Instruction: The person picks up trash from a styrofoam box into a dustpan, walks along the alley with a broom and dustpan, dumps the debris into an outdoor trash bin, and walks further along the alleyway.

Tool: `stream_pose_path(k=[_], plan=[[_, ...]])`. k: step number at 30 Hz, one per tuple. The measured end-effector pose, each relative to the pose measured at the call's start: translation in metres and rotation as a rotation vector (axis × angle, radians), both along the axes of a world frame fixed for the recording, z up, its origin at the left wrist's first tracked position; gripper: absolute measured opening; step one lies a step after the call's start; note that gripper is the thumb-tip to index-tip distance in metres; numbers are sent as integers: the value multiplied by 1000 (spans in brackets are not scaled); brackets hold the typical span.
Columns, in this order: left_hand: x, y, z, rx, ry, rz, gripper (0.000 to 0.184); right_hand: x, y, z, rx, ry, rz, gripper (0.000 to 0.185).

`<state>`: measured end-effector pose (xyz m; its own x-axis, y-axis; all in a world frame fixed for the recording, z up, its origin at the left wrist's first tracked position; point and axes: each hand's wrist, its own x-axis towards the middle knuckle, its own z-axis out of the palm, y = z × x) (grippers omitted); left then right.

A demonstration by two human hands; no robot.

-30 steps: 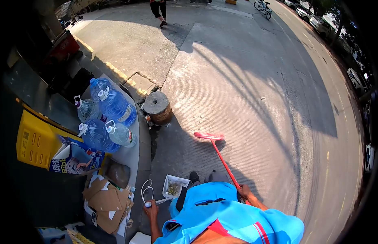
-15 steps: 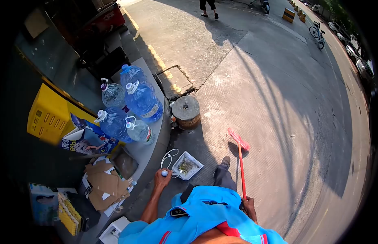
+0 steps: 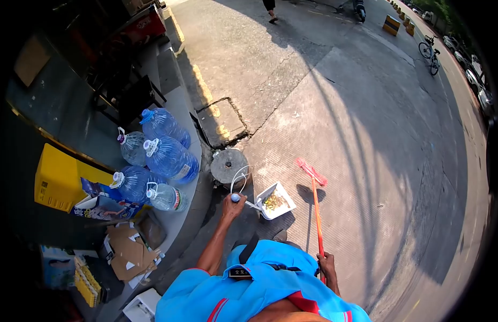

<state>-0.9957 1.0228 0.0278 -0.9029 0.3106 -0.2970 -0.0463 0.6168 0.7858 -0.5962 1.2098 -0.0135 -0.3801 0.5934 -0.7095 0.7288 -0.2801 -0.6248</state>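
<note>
Half-shaded concrete [image 3: 367, 161] out front, and the right hand [image 3: 326, 265] was wrapped round a red broom [image 3: 317, 214] pointing lengthwise ahead, while the white dustpan [image 3: 281, 190] lay just right of the nearer left hand [image 3: 233, 208], clenched on its stick [image 3: 251, 204]

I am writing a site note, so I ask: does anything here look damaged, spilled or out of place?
The pavement looks damaged: dark, broken gaps border the square cover. Cardboard pieces lie in an untidy heap. The white pan holds litter, but I see no spill around it.
</note>
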Motion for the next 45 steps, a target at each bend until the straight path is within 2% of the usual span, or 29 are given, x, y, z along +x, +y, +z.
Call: stream_pose_path(k=[2,4,8,12,14,16,18,20,21,22,24,25,27,29,31,32,34,35,36,37,38,39,40,41,42,44,45], plan=[[-21,35,-1,34,34,-9,33,-17,18,15,-108,-23,-146,35],[-43,65,4,-55,66,-9,34,-26,36,8,-120,-15,-185,31],[-84,118,30,-9,239,13,36,-47,69,-8,-140,-13,-200,21],[-136,158,14,57,291,-3,35,-84,98,-7,-155,26,-239,21],[-170,175,-13,39,250,-29,34,-104,109,-9,-150,18,-265,22],[-199,197,-32,-24,319,9,33,-123,125,-24,20,81,-188,16],[-216,206,-34,-66,306,38,30,-156,144,3,-33,5,-218,19],[-246,221,-44,-47,341,65,27,-181,165,-16,62,-6,-219,24],[-255,224,-45,-77,291,84,26,-182,178,-39,113,-84,-162,29],[-266,224,-50,1,200,84,26,-187,186,-41,102,-104,-164,29],[-280,233,-39,-64,224,173,26,-222,208,-19,-70,0,-258,31],[-291,237,-43,-106,193,198,26,-241,215,2,6,-5,-294,30],[-316,242,-62,-78,170,243,27,-249,246,-34,42,5,-248,30],[-327,251,-48,-98,138,298,28,-258,260,-47,67,6,-220,29],[-344,262,-50,-72,37,327,29,-300,302,-17,30,-137,-114,29],[-354,263,-68,-23,22,370,29,-318,324,-7,33,-138,-135,29],[-368,280,-70,23,-14,482,29,-352,360,6,-5,-197,-94,28],[-384,274,-92,-2,-27,467,27,-358,381,-12,-10,-208,-83,27],[-388,283,-90,126,-27,487,26,-367,400,-17,-6,-201,-90,27],[-384,313,-55,159,-48,561,27,-379,425,-19,10,-194,-51,28],[-394,316,-63,107,-67,550,26,-394,451,-20,24,-184,-13,28],[-399,333,-50,17,-27,574,25,-409,477,-19,20,-169,4,35],[-410,339,-64,-13,-30,702,25,-420,501,-17,16,-156,19,42],[-419,347,-62,89,-94,703,24,-428,526,-26,58,-136,55,39],[-432,350,-69,106,-101,665,31,-438,550,-32,107,-119,87,37],[-444,384,-65,149,-90,877,42,-478,601,1,102,-163,108,36],[-452,401,-54,174,-130,857,45,-498,625,18,85,-214,147,34]])
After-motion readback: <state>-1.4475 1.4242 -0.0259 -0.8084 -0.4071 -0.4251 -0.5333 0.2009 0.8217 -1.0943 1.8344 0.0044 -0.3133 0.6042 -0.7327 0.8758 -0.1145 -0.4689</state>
